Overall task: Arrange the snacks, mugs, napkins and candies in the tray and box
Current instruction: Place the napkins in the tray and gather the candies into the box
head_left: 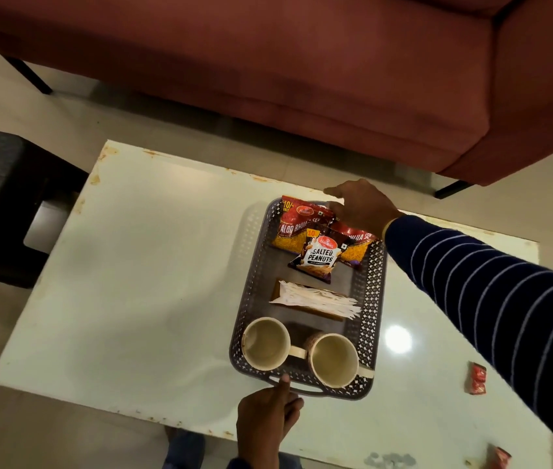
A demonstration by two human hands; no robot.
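Wore a dark navy sleeve (491, 299) with thin pale stripes on the right arm, a yellowish band (385, 228) at the wrist, and blue trousers (185, 450).

One view only, from a camera worn on the person's head, looking forward and steeply down over the near edge of the bench (153, 252). The wide lens bows the bench's edges and the sofa (302, 62) beyond it. The tray (374, 299) sits near the frame's middle, within arm's reach, seen almost from above. Both arms enter from the bottom and right edges: the left hand (268, 421) close under the lens, the right hand (363, 206) farther out. The bottom right corner is dim and probably cropped by the lens.
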